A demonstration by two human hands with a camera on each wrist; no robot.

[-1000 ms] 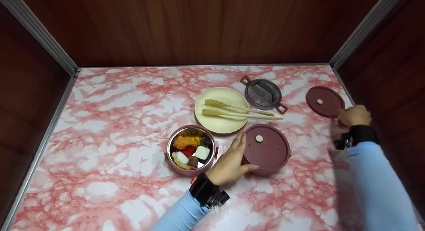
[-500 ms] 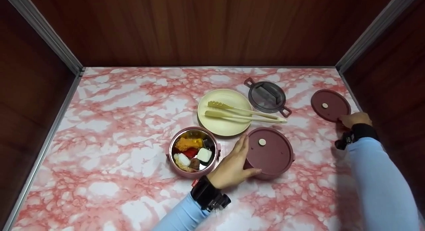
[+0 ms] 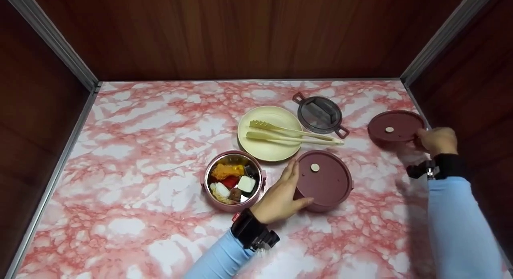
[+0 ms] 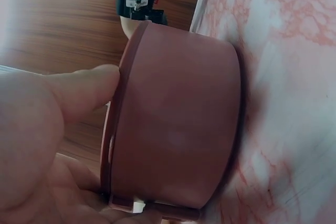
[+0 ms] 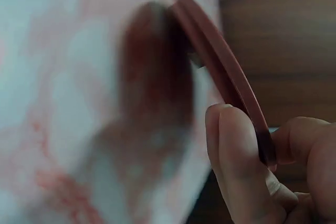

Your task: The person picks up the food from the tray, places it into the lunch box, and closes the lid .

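Note:
My right hand [image 3: 439,142] pinches the edge of a round maroon lid [image 3: 406,124] with a pale knob. In the right wrist view this lid [image 5: 226,61] is tilted, held between thumb and fingers above the tabletop, its shadow below. My left hand [image 3: 276,203] holds the side of a lidded maroon lunch box [image 3: 326,184]. The left wrist view has the thumb against the rim of this box [image 4: 178,114] and fingers low by its side latch, partly hidden. Left of it stands an uncovered lunch box [image 3: 229,208] with steel inside, holding several foods [image 3: 228,172].
Behind the boxes, cream tongs [image 3: 294,138] lie across a cream plate [image 3: 268,151], their handle end past its rim. A small dark two-handled dish [image 3: 320,114] with a grey bar on top sits behind right. Wooden walls [image 3: 248,34] surround the pink marbled table [image 3: 140,150].
The right hand has raised the lid off the table at the far right, and the lid now tilts. The left hand stays on the lidded box.

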